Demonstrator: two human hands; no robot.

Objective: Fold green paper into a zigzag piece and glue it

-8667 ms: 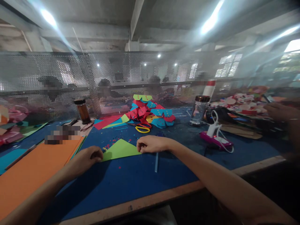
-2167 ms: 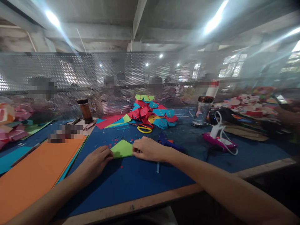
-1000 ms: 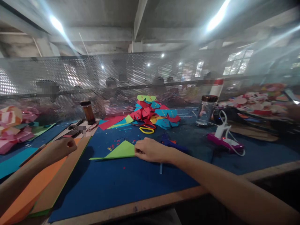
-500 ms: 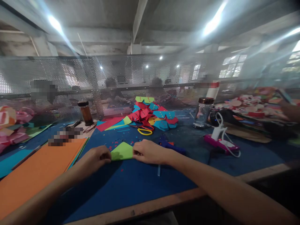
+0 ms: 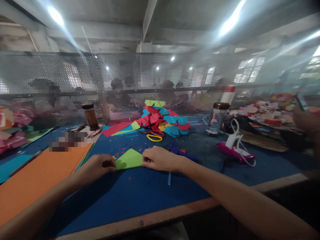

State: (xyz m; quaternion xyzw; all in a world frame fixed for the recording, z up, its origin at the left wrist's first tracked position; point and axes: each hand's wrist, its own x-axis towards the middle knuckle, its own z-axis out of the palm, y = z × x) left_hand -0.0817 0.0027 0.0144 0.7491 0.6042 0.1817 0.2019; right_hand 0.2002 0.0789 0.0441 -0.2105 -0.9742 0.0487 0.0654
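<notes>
A folded piece of light green paper (image 5: 130, 158) lies on the blue table top (image 5: 135, 200), its peak pointing away from me. My left hand (image 5: 103, 165) pinches its left corner, thumb and fingers together. At the opposite corner my right hand (image 5: 158, 158) has its fingers curled closed on the paper. Small coloured paper bits (image 5: 123, 151) are scattered just behind it. A dark blue glue gun (image 5: 185, 154) rests beyond my right wrist, partly hidden by it. Below that wrist a clear glue stick (image 5: 169, 178) sticks out.
Scissors with yellow and red handles (image 5: 154, 137) lie before a heap of folded coloured paper pieces (image 5: 152, 118). Orange sheets (image 5: 50, 166) are stacked at left. A brown bottle (image 5: 90, 116), a clear bottle (image 5: 217, 119) and a magenta power strip (image 5: 236, 152) stand around. A perforated screen (image 5: 140, 76) closes the back.
My left hand has shifted slightly left along with the paper's corner, its fingers a little more stretched. My right hand keeps its hold. The view has tilted slightly.
</notes>
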